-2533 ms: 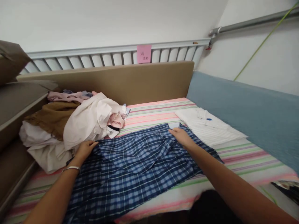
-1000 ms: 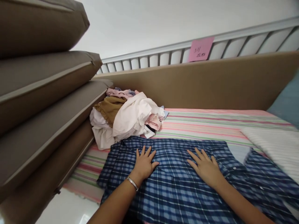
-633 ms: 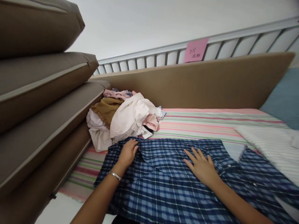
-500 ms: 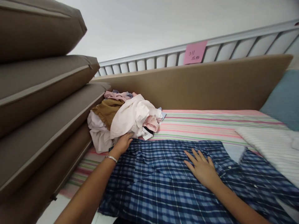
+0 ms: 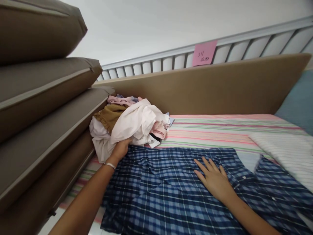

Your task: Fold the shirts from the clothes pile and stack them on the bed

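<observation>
A blue plaid shirt [image 5: 156, 192] lies spread over the striped bed sheet, with small white buttons on its right part. My left hand [image 5: 121, 149], a silvery bracelet at its wrist, is closed on the shirt's far left corner, right against the heap of clothes; its fingertips are partly hidden. My right hand [image 5: 215, 178] rests flat on the shirt with fingers spread. Behind my left hand is the heap, with a white garment [image 5: 137, 120] on top, a mustard-brown garment [image 5: 111, 116] and some pink cloth [image 5: 158, 130].
Brown cushions [image 5: 46, 111] are stacked along the left side. At the back stands a brown padded board [image 5: 207, 89] before a grey slatted rail [image 5: 156, 65] bearing a pink note [image 5: 204, 53]. White ribbed cloth [image 5: 286, 156] covers part of the striped sheet [image 5: 207, 130] at right.
My left hand has moved a little to the left, drawing the shirt's far left corner with it. My right hand stays flat on the shirt, almost where it was.
</observation>
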Motion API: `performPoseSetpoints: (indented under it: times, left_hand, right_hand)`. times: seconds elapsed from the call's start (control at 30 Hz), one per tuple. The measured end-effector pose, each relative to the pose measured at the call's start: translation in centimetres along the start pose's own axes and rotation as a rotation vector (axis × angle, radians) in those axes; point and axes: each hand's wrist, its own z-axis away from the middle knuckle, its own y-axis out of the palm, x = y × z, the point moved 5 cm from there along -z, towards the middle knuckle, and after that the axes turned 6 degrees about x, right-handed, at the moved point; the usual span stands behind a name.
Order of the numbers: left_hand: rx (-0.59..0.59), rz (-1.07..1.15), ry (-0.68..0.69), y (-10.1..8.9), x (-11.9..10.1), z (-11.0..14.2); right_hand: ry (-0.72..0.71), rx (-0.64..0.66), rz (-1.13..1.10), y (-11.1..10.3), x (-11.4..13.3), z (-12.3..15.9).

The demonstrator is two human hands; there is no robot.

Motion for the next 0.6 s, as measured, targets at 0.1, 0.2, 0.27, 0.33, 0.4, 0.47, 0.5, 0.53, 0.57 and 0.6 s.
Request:
performPoseSetpoints:
  times: [0.1, 0.2, 0.27, 0.33, 0.4, 0.47, 0.5, 0.53, 0.57, 0.6]
  left_hand:
    - [0.033, -0.016, 0.067, 0.3, -0.7, 2.9]
    - [0.045, -0.036, 0.068, 0.5, 1.1, 4.3]
    - [-0.005, -0.049, 0.037, 1.0, 3.8, 3.5]
    - [-0.034, -0.011, 0.054, 2.1, 6.4, 1.6]
    - [-0.036, 0.014, 0.06, 3.2, 8.2, 0.0]
    - [-0.013, 0.003, 0.02, 3.8, 9.1, -0.7]
    - [0.005, -0.012, -0.006, 3.9, 9.2, -0.8]
    - [0.026, -0.03, -0.031, 4.0, 9.1, -0.8]
    - [0.069, -0.047, -0.073, 4.1, 9.0, -0.8]
    - [0.112, -0.063, -0.112, 4.2, 8.8, -0.7]
  right_hand:
    - [0.03, 0.012, -0.031, -0.9, 0.4, 0.4]
    - [0.003, 0.056, -0.131, -3.3, 0.5, 1.1]
    - [-0.022, 0.005, -0.22, -5.5, -0.4, 1.0]
    - [0.021, -0.104, -0.292, -7.6, -2.8, 0.7]
    - [0.165, -0.182, -0.36, -9.0, -6.4, 0.4]
    - [0.338, -0.186, -0.415, -9.4, -10.1, 0.3]
    - [0.406, -0.171, -0.43, -9.3, -11.5, 0.2]
    - [0.452, -0.152, -0.436, -9.0, -12.6, 0.0]
    - [0.477, -0.134, -0.435, -8.6, -13.3, -0.3]
    - [0.485, -0.116, -0.433, -8.2, -13.8, -0.7]
